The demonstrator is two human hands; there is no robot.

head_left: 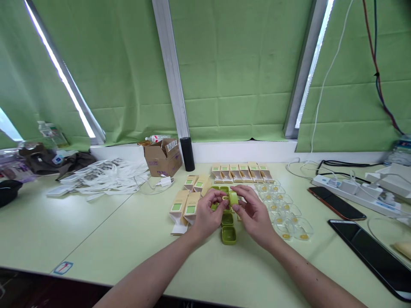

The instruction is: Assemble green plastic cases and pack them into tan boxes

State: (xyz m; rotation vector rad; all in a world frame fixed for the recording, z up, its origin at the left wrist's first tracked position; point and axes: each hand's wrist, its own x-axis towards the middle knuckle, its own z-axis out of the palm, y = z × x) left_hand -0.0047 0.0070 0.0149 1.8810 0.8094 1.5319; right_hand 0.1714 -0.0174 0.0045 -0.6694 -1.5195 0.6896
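Both hands meet over the middle of the pale green table (96, 231). My left hand (207, 216) and my right hand (253, 214) pinch one small green case (233, 198) between their fingertips, with a small yellow piece at its left edge. Just below the hands lie more green cases (228, 235) in a short column. To the left stand small tan cartons (184, 208) with green labels. A row of the same cartons (240, 172) lines the back. Clear plastic trays (290, 222) with yellow dots run along the right.
A brown cardboard box (163, 159) and a black cylinder (187, 154) stand by the window ledge. White paper strips (102, 177) lie at the left. A power strip (356, 191), a phone (337, 204) and a dark tablet (375, 256) lie at the right. Green blinds hang behind.
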